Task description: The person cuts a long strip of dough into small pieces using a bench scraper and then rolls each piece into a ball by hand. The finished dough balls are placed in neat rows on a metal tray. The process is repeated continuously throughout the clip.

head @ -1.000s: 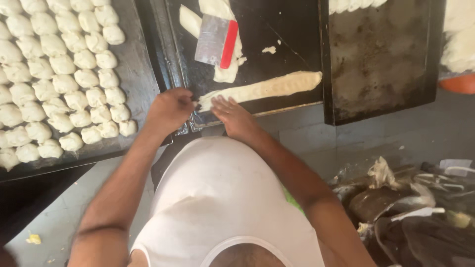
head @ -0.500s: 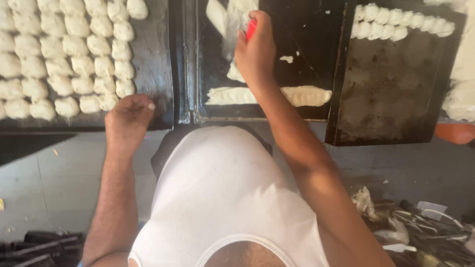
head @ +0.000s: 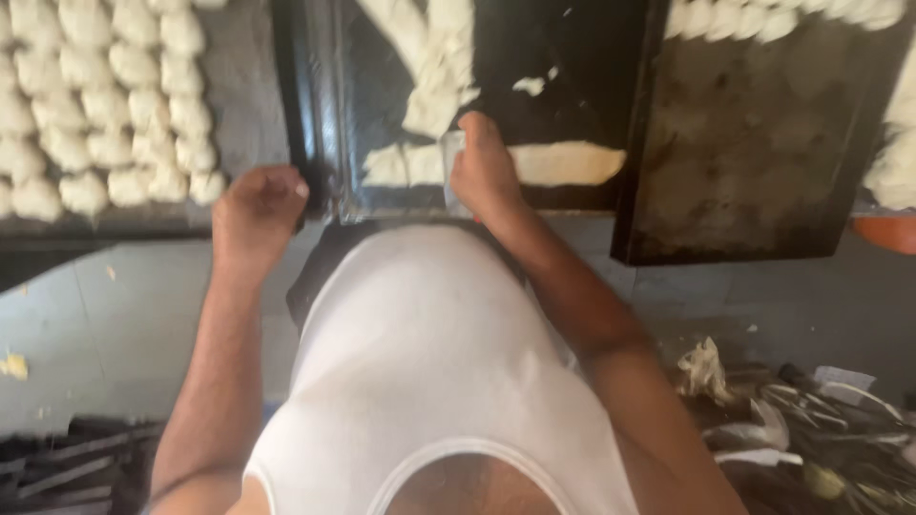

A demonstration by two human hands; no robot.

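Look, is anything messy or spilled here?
Yes. Small white dough scraps lie loose on the dark metal work tray, apart from the long pale dough strip. A yellowish crumb sits on the grey floor.

right hand (head: 485, 172) down from the scraper's earlier spot onto the dough log (head: 563, 162), scraper blade (head: 450, 167) now cutting it, left hand (head: 256, 212) lifted beside the log, now fisted
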